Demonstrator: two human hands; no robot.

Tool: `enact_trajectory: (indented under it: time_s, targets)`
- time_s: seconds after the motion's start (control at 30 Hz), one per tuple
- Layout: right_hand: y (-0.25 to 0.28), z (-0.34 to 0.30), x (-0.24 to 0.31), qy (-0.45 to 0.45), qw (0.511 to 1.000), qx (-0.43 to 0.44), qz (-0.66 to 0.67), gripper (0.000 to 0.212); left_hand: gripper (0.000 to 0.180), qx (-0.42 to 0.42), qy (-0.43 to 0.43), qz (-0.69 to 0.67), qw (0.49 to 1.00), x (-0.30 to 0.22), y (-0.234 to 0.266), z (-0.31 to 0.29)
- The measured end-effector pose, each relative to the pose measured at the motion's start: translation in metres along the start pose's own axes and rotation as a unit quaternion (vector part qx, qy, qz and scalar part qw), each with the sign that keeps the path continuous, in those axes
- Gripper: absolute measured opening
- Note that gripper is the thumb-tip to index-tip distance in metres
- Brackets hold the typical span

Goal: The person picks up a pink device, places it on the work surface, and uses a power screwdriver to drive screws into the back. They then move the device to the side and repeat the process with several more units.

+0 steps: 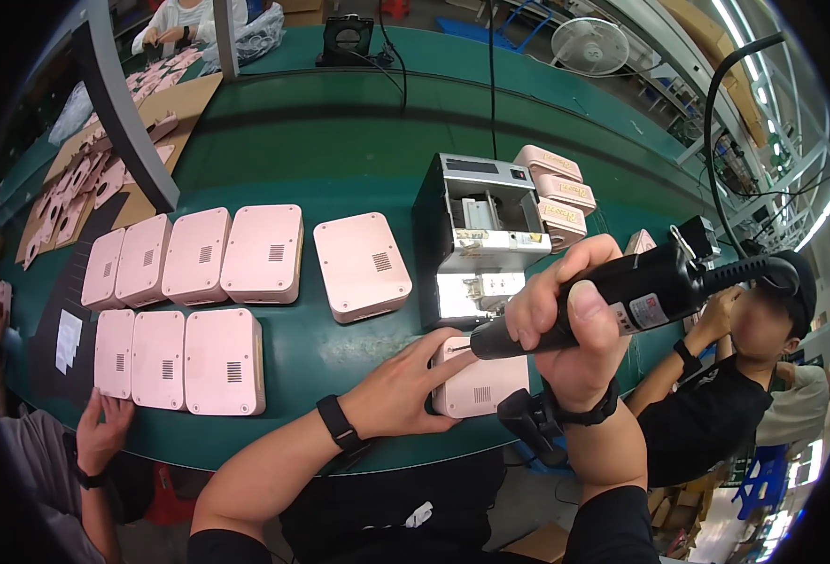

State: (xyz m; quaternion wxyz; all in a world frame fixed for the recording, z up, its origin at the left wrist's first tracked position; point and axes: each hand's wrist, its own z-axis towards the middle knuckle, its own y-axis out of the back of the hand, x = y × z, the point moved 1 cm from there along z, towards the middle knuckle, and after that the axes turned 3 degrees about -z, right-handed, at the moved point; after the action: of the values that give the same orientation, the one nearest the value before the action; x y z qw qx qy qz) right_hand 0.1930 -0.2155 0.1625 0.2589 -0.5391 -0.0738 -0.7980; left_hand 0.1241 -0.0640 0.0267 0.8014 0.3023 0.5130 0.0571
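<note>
The right hand [574,329] is closed around a black electric screwdriver [645,287], thumb on the upper side of the body. The tool lies nearly level, bit pointing left to the far left corner of a pink box [485,390]; from here I cannot tell whether the tip touches it. The left hand [401,385] grips the left end of this box, fingers spread around it. The box lies flat on the green table [330,160], vent slots upward, directly in front of the worker.

Just beyond it stands a black and silver machine [495,242]. More pink boxes [560,188] are grouped just behind the machine, to its right. To its left lies a separate box [363,266]. Farther left are a row of four boxes [263,254] and, nearer the worker, a row of three [224,362].

At the left end of the nearer row, a co-worker's hand [105,428] rests against a box. Beyond a grey post [133,122], flat pink parts [105,179] lie on cardboard [185,103].
</note>
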Motion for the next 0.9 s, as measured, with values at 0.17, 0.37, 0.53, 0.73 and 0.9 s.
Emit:
enact_trajectory:
  time_s: [0.17, 0.37, 0.53, 0.73, 0.9]
  targets:
    - [-0.001, -0.003, -0.012, -0.007, 1.000, 0.026, -0.006, 0.028, 0.079, -0.023, -0.013, 0.009, 1.000, 0.002, -0.003, -0.001]
    - [-0.007, -0.004, -0.015, -0.015, 0.999, 0.029, -0.010, 0.030, 0.080, -0.021, -0.029, 0.017, 0.999, 0.002, -0.001, -0.001]
    - [-0.006, -0.007, -0.015, -0.017, 1.000, 0.022, -0.006, 0.031, 0.080, -0.021, -0.034, 0.009, 0.999, 0.001, -0.001, -0.001]
    - [-0.001, -0.006, -0.013, -0.012, 0.999, 0.028, -0.010, 0.029, 0.081, -0.023, -0.040, 0.003, 0.999, 0.003, -0.002, 0.002]
    - [0.018, 0.008, 0.007, 0.051, 0.998, -0.008, -0.024, 0.023, 0.082, -0.021, -0.011, 0.001, 1.000, 0.005, 0.009, -0.004]
